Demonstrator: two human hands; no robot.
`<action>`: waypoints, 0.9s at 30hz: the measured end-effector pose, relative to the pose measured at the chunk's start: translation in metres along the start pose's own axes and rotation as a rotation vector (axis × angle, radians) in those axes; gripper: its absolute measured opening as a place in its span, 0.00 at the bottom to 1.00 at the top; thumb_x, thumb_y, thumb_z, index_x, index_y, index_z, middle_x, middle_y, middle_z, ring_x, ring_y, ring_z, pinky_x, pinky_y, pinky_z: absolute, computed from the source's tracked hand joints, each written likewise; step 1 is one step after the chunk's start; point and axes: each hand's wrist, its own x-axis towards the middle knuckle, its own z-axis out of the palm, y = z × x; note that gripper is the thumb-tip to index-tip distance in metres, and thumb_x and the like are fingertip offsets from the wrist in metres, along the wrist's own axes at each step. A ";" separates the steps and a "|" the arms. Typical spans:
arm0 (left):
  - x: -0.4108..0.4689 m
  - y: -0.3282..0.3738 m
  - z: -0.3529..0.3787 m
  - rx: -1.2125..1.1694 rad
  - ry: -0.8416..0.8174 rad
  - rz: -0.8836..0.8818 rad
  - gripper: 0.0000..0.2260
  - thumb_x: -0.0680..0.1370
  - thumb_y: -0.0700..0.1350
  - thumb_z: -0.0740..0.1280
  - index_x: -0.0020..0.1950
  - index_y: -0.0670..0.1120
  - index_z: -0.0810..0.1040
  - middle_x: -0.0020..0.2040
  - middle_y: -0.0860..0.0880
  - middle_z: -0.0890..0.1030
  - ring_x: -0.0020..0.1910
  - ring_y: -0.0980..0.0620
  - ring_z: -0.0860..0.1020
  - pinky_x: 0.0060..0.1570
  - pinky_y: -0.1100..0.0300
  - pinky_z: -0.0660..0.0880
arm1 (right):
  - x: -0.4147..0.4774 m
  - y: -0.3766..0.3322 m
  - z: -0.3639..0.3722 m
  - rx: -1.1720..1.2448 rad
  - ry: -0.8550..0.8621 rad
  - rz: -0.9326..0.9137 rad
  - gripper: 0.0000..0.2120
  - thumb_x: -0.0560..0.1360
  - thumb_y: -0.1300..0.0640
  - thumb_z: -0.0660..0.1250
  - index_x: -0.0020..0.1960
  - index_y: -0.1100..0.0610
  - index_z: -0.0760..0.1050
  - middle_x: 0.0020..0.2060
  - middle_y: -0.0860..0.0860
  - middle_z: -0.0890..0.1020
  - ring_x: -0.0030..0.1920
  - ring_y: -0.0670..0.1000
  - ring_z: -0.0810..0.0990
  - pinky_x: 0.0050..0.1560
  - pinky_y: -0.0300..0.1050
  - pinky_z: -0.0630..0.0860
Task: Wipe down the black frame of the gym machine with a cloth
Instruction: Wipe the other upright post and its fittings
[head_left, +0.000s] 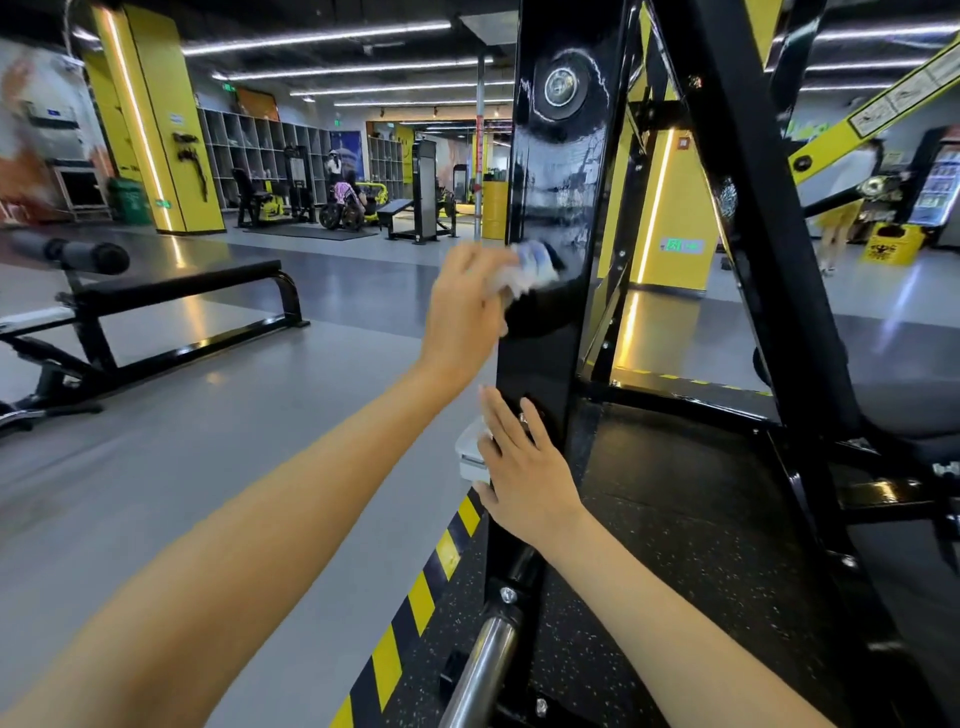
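The left hand (466, 306) is raised at about the mid-height of the frame (556, 182), a glossy black upright. Its fingers are closed round a bunched white-and-blue cloth (527, 271). The cloth is blurred, so the exact finger placement cannot be read. The cloth lies against the front face of the upright, near its left edge and well below a round metal cap (561, 85) set into the top of that face. The face above the cloth shows streaks and reflections. The right hand (522, 467) is lower on the same upright. It lies flat, palm to the surface, fingers straight and slightly spread, and it holds nothing. A small white object (469, 457) sits just behind this hand, and what it is cannot be told. A chrome bar (483, 670) projects from the foot of the upright toward the viewer. A black diagonal beam (753, 208) crosses to the right of the upright. Yellow-and-black tape (415, 608) marks the edge of a speckled mat (675, 519) under the machine. A black bench (171, 291) stands well apart to the left on the grey floor.
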 end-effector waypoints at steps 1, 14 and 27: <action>0.005 0.007 0.003 -0.017 0.080 -0.066 0.12 0.73 0.33 0.63 0.53 0.41 0.78 0.47 0.41 0.74 0.45 0.46 0.74 0.42 0.65 0.70 | -0.005 -0.002 -0.002 0.006 0.009 0.014 0.24 0.72 0.46 0.67 0.61 0.62 0.76 0.75 0.62 0.59 0.77 0.56 0.52 0.75 0.55 0.43; -0.037 0.002 0.028 0.057 -0.029 0.174 0.12 0.76 0.38 0.58 0.50 0.38 0.81 0.46 0.42 0.73 0.45 0.49 0.68 0.35 0.52 0.73 | -0.070 -0.025 0.019 0.120 -0.110 0.050 0.27 0.76 0.50 0.64 0.72 0.60 0.68 0.73 0.59 0.66 0.74 0.58 0.62 0.74 0.55 0.46; -0.067 -0.013 0.024 0.011 -0.065 0.005 0.11 0.76 0.37 0.61 0.54 0.40 0.79 0.48 0.42 0.73 0.45 0.50 0.71 0.41 0.58 0.72 | -0.070 -0.041 0.012 0.146 -0.174 0.135 0.32 0.70 0.52 0.73 0.70 0.63 0.69 0.71 0.63 0.68 0.72 0.61 0.66 0.72 0.59 0.53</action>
